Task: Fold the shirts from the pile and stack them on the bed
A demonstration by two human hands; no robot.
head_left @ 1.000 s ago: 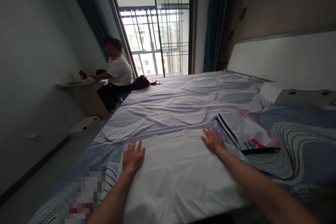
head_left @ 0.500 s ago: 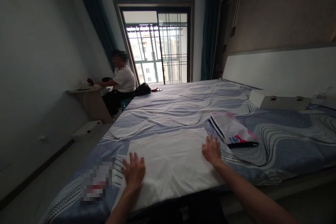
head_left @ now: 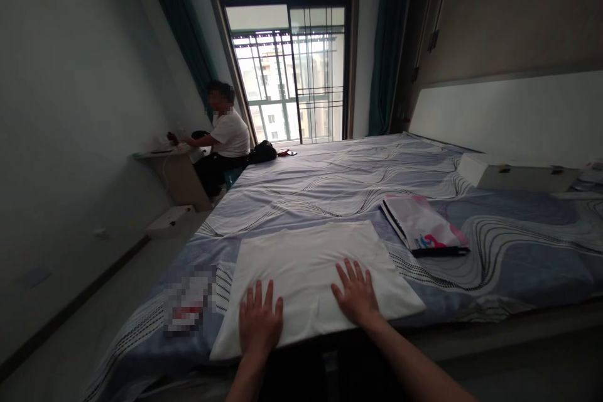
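Observation:
A white cloth [head_left: 306,264], which looks like a folded garment, lies spread flat at the near edge of the bed. My left hand [head_left: 260,317] rests palm down on its left part, fingers stretched out. On its right part lies my right hand [head_left: 355,292], also flat with the fingers spread. Faint wrinkles run across the fabric between and beyond the hands. To the right of the cloth is a folded pink and white packet [head_left: 424,226] with a black edge. A blurred item with a red mark [head_left: 188,308] sits left of the cloth.
The bed [head_left: 325,191] has a blue-grey patterned sheet. A white box [head_left: 518,173] stands by the headboard [head_left: 513,113]. A dark bag [head_left: 262,152] lies at the far left edge. Beyond it, a person [head_left: 230,135] sits at a small desk [head_left: 176,173]. Another box [head_left: 170,222] is on the floor.
Both hands have moved inward from the cloth's side edges onto its surface and now lie flatter. The cloth's near right corner now shows. The camera view has shifted slightly.

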